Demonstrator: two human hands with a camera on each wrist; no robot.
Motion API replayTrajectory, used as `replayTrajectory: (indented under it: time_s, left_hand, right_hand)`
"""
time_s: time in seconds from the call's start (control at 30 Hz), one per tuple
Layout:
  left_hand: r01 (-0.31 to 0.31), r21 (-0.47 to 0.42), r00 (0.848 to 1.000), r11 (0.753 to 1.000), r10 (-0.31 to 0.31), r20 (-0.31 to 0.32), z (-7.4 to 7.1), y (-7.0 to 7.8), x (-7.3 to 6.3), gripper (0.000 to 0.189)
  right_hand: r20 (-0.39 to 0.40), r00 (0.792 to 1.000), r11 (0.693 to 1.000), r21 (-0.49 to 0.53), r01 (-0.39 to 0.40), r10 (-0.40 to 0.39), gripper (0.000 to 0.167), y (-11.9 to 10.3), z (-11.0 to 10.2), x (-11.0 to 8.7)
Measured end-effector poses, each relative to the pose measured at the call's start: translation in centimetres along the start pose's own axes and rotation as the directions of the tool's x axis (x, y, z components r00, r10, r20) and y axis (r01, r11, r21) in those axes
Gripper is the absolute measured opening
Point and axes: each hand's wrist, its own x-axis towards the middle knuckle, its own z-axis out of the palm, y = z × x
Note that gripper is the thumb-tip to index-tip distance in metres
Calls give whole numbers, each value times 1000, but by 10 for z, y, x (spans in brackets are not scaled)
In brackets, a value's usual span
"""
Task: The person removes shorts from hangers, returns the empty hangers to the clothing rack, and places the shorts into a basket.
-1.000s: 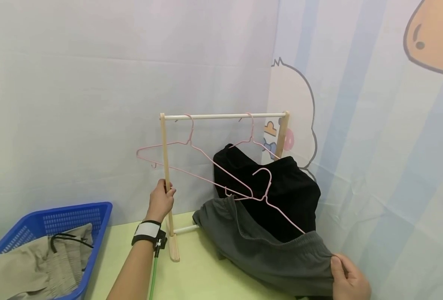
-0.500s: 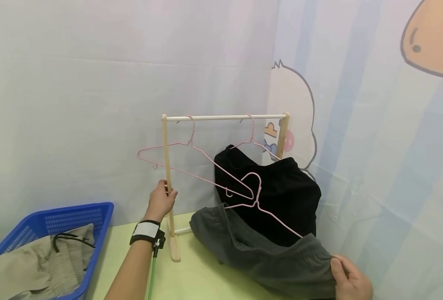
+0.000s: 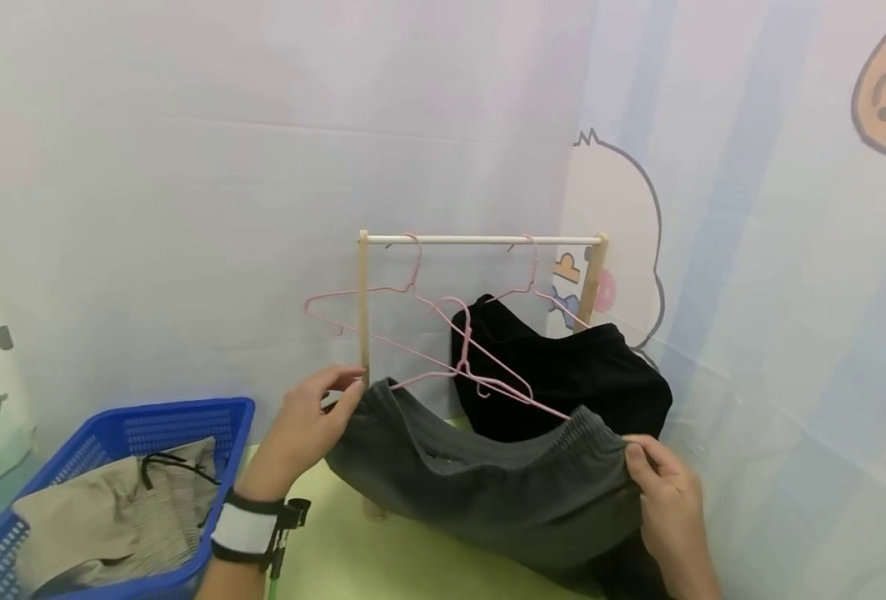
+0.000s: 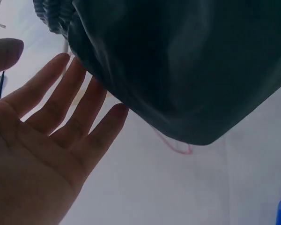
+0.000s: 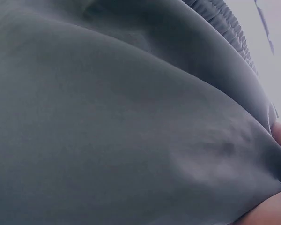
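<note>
Grey shorts [image 3: 480, 508] with a gathered elastic waistband hang on a pink hanger [image 3: 466, 333], held up in front of a small clothes rack [image 3: 480, 240]. My right hand [image 3: 671, 492] pinches the right side of the shorts below the waistband. At the opposite end is my left hand [image 3: 311, 425], its fingers spread and fairly straight. In the left wrist view, the fingertips [image 4: 117, 112] of that hand meet the edge of the grey cloth. The hanger's hook stands free, below the rack's bar.
On the bar hang a bare pink hanger [image 3: 417, 267] at left and another pink hanger [image 3: 535, 267] bearing a black garment [image 3: 563, 375]. A blue basket [image 3: 172, 407] at left contains beige clothing [image 3: 112, 517] with a black cord. White and patterned curtains stand behind.
My left hand has let go of the rack's left post and come to the shorts' left end. My right hand has moved left and up with the shorts and hanger.
</note>
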Motion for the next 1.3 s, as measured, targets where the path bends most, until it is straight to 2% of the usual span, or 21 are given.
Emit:
replayTrajectory:
  time_s: [0.13, 0.3, 0.43, 0.5, 0.63, 0.7, 0.8, 0.97, 1.13, 1.23, 1.3]
  left_hand:
    - [-9, 74, 1000, 997, 10, -23, -30, 11, -19, 40]
    - [28, 162, 997, 986, -16, -75, -60, 10, -39, 41]
    - [25, 238, 989, 971, 11, -146, -77, 5, -54, 37]
    - [14, 275, 979, 961, 43, -198, -85, 3, -62, 32]
    - [-11, 317, 946, 948, 113, -304, -102, -1, -79, 21]
    - [-7, 327, 931, 945, 125, -343, -110, -4, -86, 18]
    - [30, 329, 921, 944, 101, -375, -121, -6, -96, 16]
    - [126, 319, 924, 939, 6, -382, -132, -10, -103, 18]
    - [217, 310, 934, 926, -105, -341, -136, -13, -103, 19]
    - [236, 312, 942, 920, -138, -307, -135, -15, -100, 19]
    - [240, 314, 945, 919, -146, -294, -135, -17, -99, 19]
  right_hand:
    - [66, 997, 999, 10, 47, -47, 24, -12, 26, 21]
    - [155, 984, 994, 75, 77, -88, 28, -18, 55, 37]
    - [186, 978, 992, 105, 72, -91, 28, -11, 81, 43]
    - [193, 978, 991, 120, 53, -75, 27, -5, 94, 44]
    - [216, 975, 986, 168, 20, -56, 25, 11, 122, 43]
    - [245, 968, 986, 168, 17, -58, 24, 21, 134, 42]
    - [319, 946, 989, 149, 6, -54, 25, 33, 149, 41]
    - [416, 907, 996, 80, 36, -66, 26, 48, 165, 41]
    - [409, 905, 984, -75, 161, -117, 22, 54, 168, 42]
    - [398, 901, 958, -143, 248, -174, 22, 54, 169, 44]
    - [407, 883, 930, -174, 324, -232, 23, 52, 172, 46]
